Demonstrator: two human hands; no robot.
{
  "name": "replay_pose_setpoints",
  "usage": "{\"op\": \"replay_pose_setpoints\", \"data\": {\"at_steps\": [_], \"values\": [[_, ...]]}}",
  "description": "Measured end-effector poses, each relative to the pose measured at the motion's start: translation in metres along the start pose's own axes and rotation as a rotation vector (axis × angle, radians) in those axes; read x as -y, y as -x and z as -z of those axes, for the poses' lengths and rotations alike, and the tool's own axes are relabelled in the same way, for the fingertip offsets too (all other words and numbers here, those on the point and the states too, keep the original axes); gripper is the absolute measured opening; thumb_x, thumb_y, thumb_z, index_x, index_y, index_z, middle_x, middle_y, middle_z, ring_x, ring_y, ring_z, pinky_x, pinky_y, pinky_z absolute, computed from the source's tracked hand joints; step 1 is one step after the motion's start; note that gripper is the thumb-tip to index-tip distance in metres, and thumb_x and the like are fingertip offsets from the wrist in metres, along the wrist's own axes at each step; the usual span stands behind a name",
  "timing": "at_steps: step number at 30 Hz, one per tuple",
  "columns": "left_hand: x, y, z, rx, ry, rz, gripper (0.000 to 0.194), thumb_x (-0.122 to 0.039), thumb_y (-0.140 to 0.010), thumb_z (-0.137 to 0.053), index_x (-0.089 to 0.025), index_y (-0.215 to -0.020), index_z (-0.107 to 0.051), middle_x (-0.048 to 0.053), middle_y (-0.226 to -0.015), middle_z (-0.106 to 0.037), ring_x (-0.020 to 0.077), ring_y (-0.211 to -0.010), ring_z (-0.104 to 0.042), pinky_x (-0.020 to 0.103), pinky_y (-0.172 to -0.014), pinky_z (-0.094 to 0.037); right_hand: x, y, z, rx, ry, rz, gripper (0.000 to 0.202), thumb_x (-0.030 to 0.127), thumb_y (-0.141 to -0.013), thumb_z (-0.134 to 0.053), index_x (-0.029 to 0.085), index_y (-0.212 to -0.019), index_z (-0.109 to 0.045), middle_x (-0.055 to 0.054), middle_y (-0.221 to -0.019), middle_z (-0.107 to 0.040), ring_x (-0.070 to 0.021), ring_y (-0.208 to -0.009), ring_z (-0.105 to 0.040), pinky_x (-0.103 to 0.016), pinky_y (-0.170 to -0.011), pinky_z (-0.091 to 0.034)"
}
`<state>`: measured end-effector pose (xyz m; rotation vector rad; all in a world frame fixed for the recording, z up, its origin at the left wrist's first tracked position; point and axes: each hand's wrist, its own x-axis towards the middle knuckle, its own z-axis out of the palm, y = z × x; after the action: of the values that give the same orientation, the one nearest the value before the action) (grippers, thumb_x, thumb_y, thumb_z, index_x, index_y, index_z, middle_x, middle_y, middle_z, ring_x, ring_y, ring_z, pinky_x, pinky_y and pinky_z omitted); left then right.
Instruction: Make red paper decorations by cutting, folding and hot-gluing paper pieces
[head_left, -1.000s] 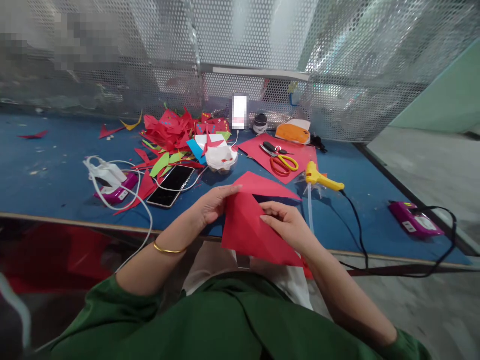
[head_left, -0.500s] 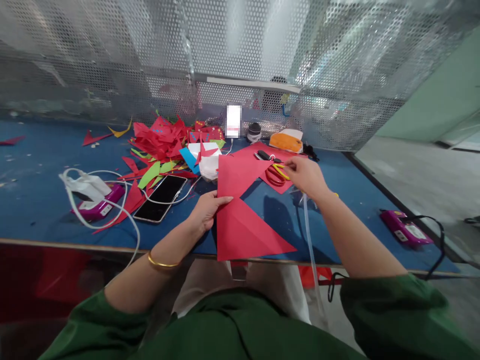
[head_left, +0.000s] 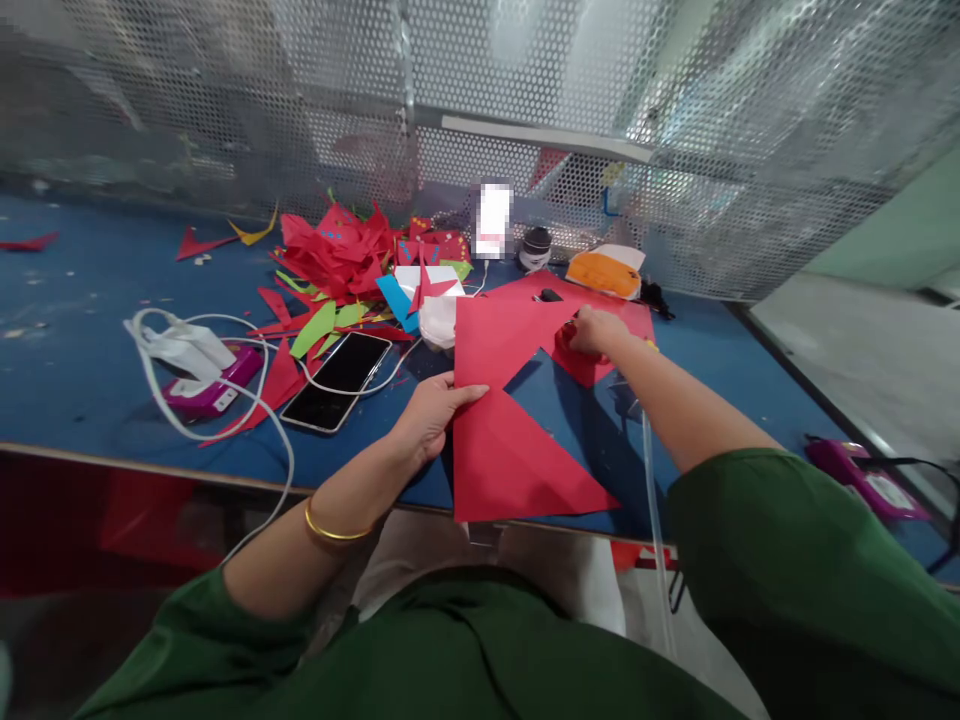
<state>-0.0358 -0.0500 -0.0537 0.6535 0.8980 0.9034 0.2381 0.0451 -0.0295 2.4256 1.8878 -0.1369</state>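
My left hand (head_left: pixel 433 412) pinches the left edge of a red paper sheet (head_left: pixel 510 460), which has a deep V-shaped notch on its right side. The sheet is held over the front of the blue table. My right hand (head_left: pixel 592 332) is closed at the red-handled scissors (head_left: pixel 568 335), lying on another red sheet (head_left: pixel 634 318) behind; its fingers partly cover the handles. A dark object (head_left: pixel 551 296) sits just behind that hand. Red paper scraps (head_left: pixel 337 250) are heaped at the back left.
A black phone (head_left: pixel 337 382) and a purple device (head_left: pixel 214 390) with white cables lie left on the blue table (head_left: pixel 90 350). Another purple device (head_left: pixel 870 478) is at the right. An orange packet (head_left: pixel 604 272) and dark round jar (head_left: pixel 535 248) stand near the perforated screen.
My right hand has moved from the yellow handle onto the red scissors, closing around them. The view has shifted, so the table's things appear farther right. My left hand keeps its hold on the sheet.
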Motion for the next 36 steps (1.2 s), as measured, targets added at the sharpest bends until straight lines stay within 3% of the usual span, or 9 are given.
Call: {"op": "replay_pose_setpoints", "data": {"at_steps": [6,10,13,16,19,23,26,29,36], "values": [[-0.001,0.002,0.0,0.004,0.017,-0.002,0.026,-0.008,-0.064,-0.079,-0.01,-0.09,-0.074,0.011,-0.082,-0.077,0.0196,-0.068,-0.071,0.034,-0.074,-0.058,-0.004,0.019,0.024,-0.025,-0.555,-0.132,0.007,0.018,-0.082,-0.061,0.015,-0.077,-0.06,-0.006,-0.066,-0.065,-0.0156,-0.06,-0.064,-0.024,-0.052,-0.049],[-0.001,0.003,-0.002,-0.014,0.03,-0.009,0.023,-0.007,-0.066,-0.077,-0.011,-0.088,-0.074,0.01,-0.079,-0.077,0.0187,-0.065,-0.071,0.032,-0.072,-0.058,-0.01,0.056,0.028,-0.105,-0.888,-0.193,0.003,0.017,-0.082,-0.057,0.017,-0.085,-0.057,0.002,-0.061,-0.058,-0.0083,-0.046,-0.051,-0.021,-0.044,-0.045],[-0.001,0.003,-0.003,-0.028,0.022,-0.025,0.021,-0.006,-0.066,-0.076,-0.011,-0.086,-0.074,0.009,-0.077,-0.077,0.0177,-0.063,-0.07,0.03,-0.068,-0.058,-0.015,0.097,0.018,-0.272,-1.259,-0.212,0.024,0.02,-0.072,-0.07,0.02,-0.093,-0.057,0.007,-0.058,-0.051,-0.0078,-0.043,-0.046,-0.02,-0.038,-0.039],[0.0,0.002,-0.004,-0.027,0.005,-0.037,0.021,-0.007,-0.066,-0.077,-0.011,-0.087,-0.075,0.008,-0.077,-0.077,0.0176,-0.064,-0.07,0.029,-0.066,-0.058,-0.017,0.145,0.002,-0.497,-1.618,-0.038,0.036,0.027,-0.062,-0.082,0.02,-0.091,-0.062,0.007,-0.062,-0.05,-0.0067,-0.044,-0.044,-0.019,-0.035,-0.034],[0.001,0.001,-0.004,-0.028,-0.016,-0.046,0.024,-0.009,-0.065,-0.079,-0.012,-0.089,-0.075,0.007,-0.08,-0.078,0.0175,-0.066,-0.07,0.029,-0.066,-0.059,-0.016,0.188,-0.015,-0.67,-1.654,0.134,0.037,0.031,-0.07,-0.08,0.026,-0.104,-0.066,0.003,-0.081,-0.059,-0.0057,-0.049,-0.047,-0.02,-0.039,-0.037],[0.003,0.001,-0.004,-0.011,-0.048,-0.071,0.03,-0.012,-0.062,-0.082,-0.013,-0.09,-0.075,0.007,-0.084,-0.078,0.017,-0.068,-0.07,0.029,-0.069,-0.059,-0.016,0.226,-0.035,-0.427,-1.631,0.061,0.043,0.036,-0.081,-0.073,0.03,-0.122,-0.061,0.003,-0.076,-0.056,-0.0073,-0.046,-0.045,-0.022,-0.039,-0.036],[0.004,0.003,-0.004,0.002,-0.074,-0.065,0.035,-0.012,-0.058,-0.085,-0.012,-0.091,-0.075,0.008,-0.084,-0.078,0.0175,-0.069,-0.071,0.029,-0.071,-0.058,-0.015,0.242,-0.042,-0.183,-1.597,-0.02,0.046,0.045,-0.078,-0.074,0.026,-0.119,-0.061,0.005,-0.069,-0.051,-0.0066,-0.044,-0.038,-0.022,-0.038,-0.031],[0.006,0.006,-0.006,0.01,-0.079,-0.067,0.038,-0.012,-0.056,-0.086,-0.012,-0.092,-0.075,0.009,-0.086,-0.078,0.0184,-0.072,-0.071,0.03,-0.075,-0.058,-0.014,0.25,-0.04,0.048,-1.462,0.058,0.051,0.053,-0.076,-0.074,0.022,-0.113,-0.061,0.002,-0.073,-0.055,-0.0084,-0.05,-0.042,-0.023,-0.043,-0.034],[0.007,0.007,-0.009,0.0,-0.06,-0.064,0.033,-0.009,-0.059,-0.083,-0.013,-0.091,-0.075,0.009,-0.086,-0.078,0.0181,-0.071,-0.071,0.031,-0.076,-0.058,-0.015,0.247,-0.026,0.238,-1.065,0.233,0.05,0.058,-0.078,-0.068,0.02,-0.11,-0.06,0.001,-0.076,-0.055,-0.0131,-0.065,-0.045,-0.025,-0.055,-0.038]]}}
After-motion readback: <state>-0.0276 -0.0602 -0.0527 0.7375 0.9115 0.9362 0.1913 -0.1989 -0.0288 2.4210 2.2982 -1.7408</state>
